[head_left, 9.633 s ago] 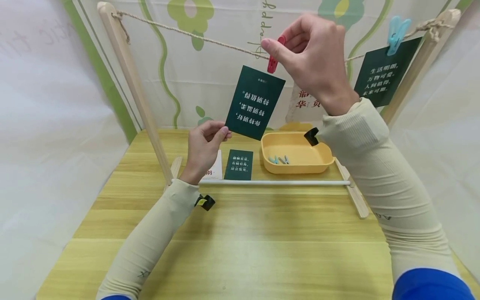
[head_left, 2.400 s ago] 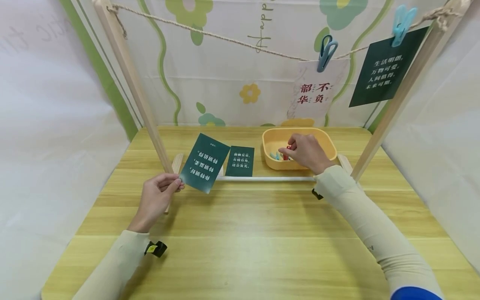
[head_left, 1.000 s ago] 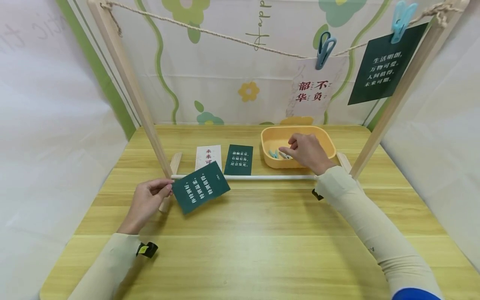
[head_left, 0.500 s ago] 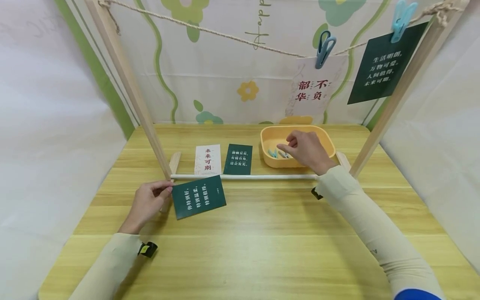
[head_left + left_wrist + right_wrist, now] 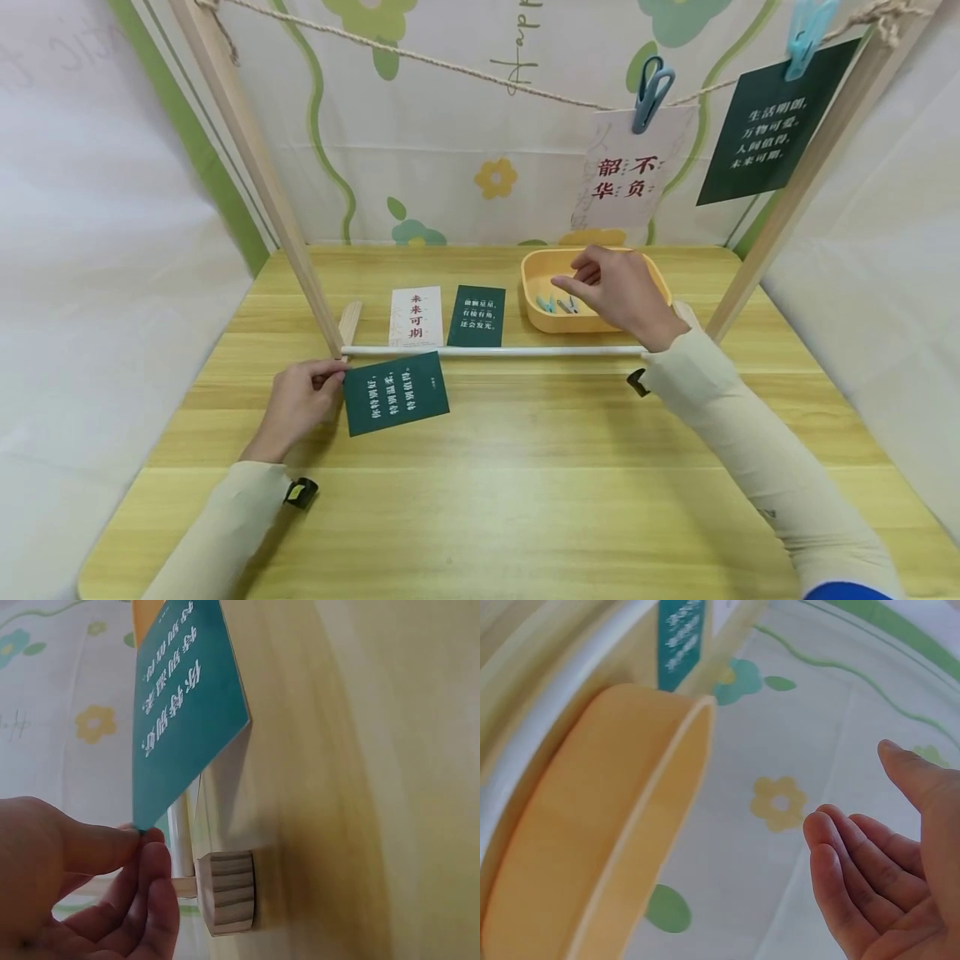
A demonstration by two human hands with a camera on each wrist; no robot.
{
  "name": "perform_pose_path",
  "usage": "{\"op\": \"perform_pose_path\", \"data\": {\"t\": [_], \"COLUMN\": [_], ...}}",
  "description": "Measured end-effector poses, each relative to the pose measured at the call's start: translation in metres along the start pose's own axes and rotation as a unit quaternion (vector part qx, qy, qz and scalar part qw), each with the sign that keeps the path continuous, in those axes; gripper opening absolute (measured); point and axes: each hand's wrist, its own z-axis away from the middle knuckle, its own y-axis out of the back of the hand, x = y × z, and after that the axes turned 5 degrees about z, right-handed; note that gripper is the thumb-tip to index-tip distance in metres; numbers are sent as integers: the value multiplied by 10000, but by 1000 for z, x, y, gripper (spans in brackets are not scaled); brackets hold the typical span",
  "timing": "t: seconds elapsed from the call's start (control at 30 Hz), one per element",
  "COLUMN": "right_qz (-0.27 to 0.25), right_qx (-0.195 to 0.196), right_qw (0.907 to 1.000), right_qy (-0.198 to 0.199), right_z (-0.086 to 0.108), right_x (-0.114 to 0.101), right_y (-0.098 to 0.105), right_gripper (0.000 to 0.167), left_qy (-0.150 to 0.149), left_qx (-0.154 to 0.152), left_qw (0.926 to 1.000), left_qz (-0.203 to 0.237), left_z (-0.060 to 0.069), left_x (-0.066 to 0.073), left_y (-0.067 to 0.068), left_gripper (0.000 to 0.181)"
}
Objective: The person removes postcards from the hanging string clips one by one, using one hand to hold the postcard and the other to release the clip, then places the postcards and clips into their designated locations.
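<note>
We list: left hand [image 5: 300, 404], fingers pinching a green card [image 5: 397, 396] by its far-left corner above the desk [image 5: 517, 500], left; right hand [image 5: 622, 292], thumb and fingers parted, raised over the yellow tray [image 5: 553, 322], right.

A pale yellow wooden surface [image 5: 487, 492], its grain running in bands from left to right, fills most of the lower part of the head view. Toward its back, three things sit in a row. At left, a white card [image 5: 416, 318] printed with red characters lies flat. Just beside it, with a narrow gap, lies a dark green card [image 5: 477, 315] with white characters. To the right, near the green card, a yellow tray [image 5: 581, 326] with rounded corners stands open side up. Wooden feet [image 5: 350, 321] rest at either end of the row, the right one partly hidden.
</note>
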Motion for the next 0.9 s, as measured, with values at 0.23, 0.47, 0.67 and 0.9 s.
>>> {"op": "perform_pose_path", "data": {"t": [0.23,0.47,0.67,0.9], "right_qz": [68,84,155,183], "right_qx": [271,841,1234,1455], "right_qw": [9981,9907,9845,9819], "right_qy": [540,1067,1233,1199], "right_z": [13,19,22,24], "right_x": [-17,-33,-40,-41], "right_y": [18,39,55,63], "right_gripper": [35,32,34,32], "left_qy": [138,414,517,384], "left_qx": [-51,-8,15,172], "left_qw": [9998,9990,9985,9989], "left_qz": [-129,-171,-184,-229], "left_z": [0,0,0,-2], "left_x": [-1,-2,-4,-5], "left_y": [1,3,3,1], "left_gripper": [24,23,22,19]}}
